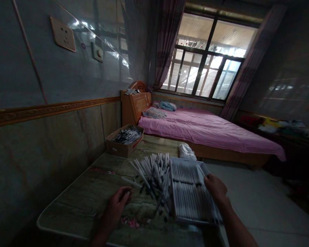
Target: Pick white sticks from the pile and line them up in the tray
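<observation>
A loose heap of white pens (154,180) lies in the middle of the worn, stained tabletop (77,209), with some dark tips and caps among them. My left hand (115,209) is curled just left of the heap, and its fingers hide whatever may be in the palm. A single white pen (130,182) lies close to those fingertips. My right hand (215,189) grips the edge of a white tray (174,185), which holds pens in tight, parallel rows and sits tilted against the heap's right side.
A cardboard box (123,141) full of pens stands at the table's far end, against the tiled wall. A white cloth bundle (186,152) sits past the tray. A bed with a pink checked sheet (208,135) lies beyond, and the floor (257,202) is to the right.
</observation>
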The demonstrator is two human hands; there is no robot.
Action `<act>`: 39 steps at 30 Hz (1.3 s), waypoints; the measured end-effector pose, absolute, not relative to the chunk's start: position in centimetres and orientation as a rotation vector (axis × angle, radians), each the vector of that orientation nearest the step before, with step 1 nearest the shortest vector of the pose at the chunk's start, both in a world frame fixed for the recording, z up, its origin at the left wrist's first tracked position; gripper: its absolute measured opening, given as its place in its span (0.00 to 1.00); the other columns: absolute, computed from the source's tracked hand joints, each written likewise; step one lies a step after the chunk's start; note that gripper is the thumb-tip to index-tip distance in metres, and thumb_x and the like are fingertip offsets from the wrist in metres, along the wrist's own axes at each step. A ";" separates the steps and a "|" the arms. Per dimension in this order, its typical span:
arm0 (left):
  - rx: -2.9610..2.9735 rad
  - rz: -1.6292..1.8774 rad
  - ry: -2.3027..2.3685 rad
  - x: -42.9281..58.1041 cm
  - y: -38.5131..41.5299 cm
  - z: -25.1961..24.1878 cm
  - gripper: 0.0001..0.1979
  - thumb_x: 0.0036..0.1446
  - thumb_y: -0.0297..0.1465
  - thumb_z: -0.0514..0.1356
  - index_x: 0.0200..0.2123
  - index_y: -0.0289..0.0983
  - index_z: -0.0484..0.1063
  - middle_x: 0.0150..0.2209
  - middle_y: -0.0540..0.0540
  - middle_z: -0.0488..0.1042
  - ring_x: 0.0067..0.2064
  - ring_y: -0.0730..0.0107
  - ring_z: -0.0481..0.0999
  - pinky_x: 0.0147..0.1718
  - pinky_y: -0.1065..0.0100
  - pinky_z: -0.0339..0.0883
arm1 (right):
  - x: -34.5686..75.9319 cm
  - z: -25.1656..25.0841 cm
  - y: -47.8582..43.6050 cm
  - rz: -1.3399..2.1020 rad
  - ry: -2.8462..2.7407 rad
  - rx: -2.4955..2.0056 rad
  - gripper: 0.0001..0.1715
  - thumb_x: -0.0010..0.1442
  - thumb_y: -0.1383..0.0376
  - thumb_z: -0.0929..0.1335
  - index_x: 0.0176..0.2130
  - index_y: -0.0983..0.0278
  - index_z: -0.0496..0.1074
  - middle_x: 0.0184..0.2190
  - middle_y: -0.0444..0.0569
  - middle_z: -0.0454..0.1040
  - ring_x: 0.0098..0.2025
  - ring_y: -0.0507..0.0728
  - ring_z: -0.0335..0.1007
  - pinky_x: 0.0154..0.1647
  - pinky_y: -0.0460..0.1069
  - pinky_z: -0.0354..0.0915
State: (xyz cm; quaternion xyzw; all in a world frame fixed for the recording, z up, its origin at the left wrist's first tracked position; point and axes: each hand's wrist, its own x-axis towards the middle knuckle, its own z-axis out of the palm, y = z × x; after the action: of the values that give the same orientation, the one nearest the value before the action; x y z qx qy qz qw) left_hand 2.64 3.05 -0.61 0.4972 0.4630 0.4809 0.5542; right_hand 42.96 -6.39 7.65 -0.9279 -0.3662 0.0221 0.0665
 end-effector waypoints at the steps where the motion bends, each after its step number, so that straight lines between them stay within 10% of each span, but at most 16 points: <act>1: 1.188 1.137 1.097 2.6 3.0 -0.5 0.20 0.38 0.47 0.69 0.31 0.40 0.78 0.31 0.46 0.82 0.35 0.56 0.82 0.37 0.62 0.77 | 43.0 7.4 -6.2 0.064 -1.092 -2.816 0.23 0.64 0.64 0.57 0.43 0.66 0.78 0.44 0.62 0.79 0.47 0.64 0.77 0.37 0.50 0.63; 23: 1.268 1.135 1.067 2.6 3.1 -2.1 0.15 0.44 0.41 0.66 0.33 0.39 0.78 0.32 0.46 0.81 0.36 0.58 0.80 0.38 0.64 0.74 | 38.9 7.9 -5.9 0.020 -1.400 -2.600 0.20 0.67 0.62 0.58 0.49 0.59 0.76 0.48 0.52 0.78 0.48 0.58 0.75 0.40 0.47 0.64; 39: 1.355 1.153 1.085 2.7 2.2 -0.7 0.11 0.46 0.37 0.64 0.32 0.39 0.79 0.30 0.45 0.81 0.34 0.59 0.79 0.34 0.66 0.71 | 25.0 2.7 -4.7 -0.261 -2.205 -1.765 0.15 0.57 0.76 0.67 0.25 0.58 0.74 0.32 0.49 0.79 0.32 0.57 0.74 0.28 0.47 0.63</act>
State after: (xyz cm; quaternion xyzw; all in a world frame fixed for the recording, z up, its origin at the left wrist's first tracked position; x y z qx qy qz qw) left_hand 2.67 2.25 -0.72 0.5614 0.4494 0.4775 0.5047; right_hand 24.98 -4.73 2.74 -0.6150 -0.7684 -0.0908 0.1522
